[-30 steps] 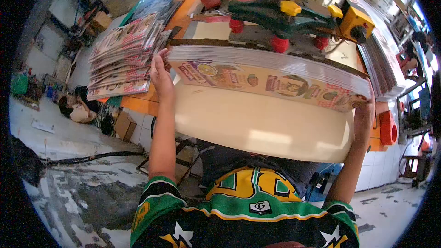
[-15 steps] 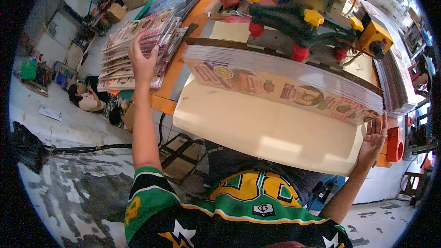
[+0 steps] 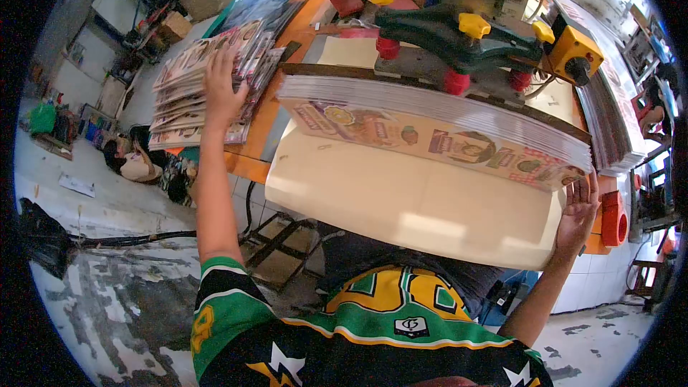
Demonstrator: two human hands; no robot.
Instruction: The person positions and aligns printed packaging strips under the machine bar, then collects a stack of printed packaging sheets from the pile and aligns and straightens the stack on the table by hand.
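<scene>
My left hand (image 3: 225, 93) lies with outstretched fingers on a pile of printed packaging sheets (image 3: 188, 75) at the left, its thumb apart. The pile sits in uneven, fanned layers. My right hand (image 3: 579, 209) is at the right end of a thick stack of printed sheets (image 3: 430, 136); its fingers extend upward against the corner. That stack stands on a cream board (image 3: 401, 197) whose front edge curves down toward my body. Behind the stack runs a dark straight bar (image 3: 344, 72).
Above the stack is a machine with a dark green arm (image 3: 459, 36), yellow knobs (image 3: 473, 26) and red feet. A yellow control box (image 3: 573, 57) hangs at its right. More sheets (image 3: 613, 122) and a red-orange block (image 3: 613, 218) are farther right. A person (image 3: 136, 161) is low at the left.
The view has shifted slightly, so the table and machine appear a little farther left. My left hand has moved slightly over the pile. My right hand stays at the stack's corner.
</scene>
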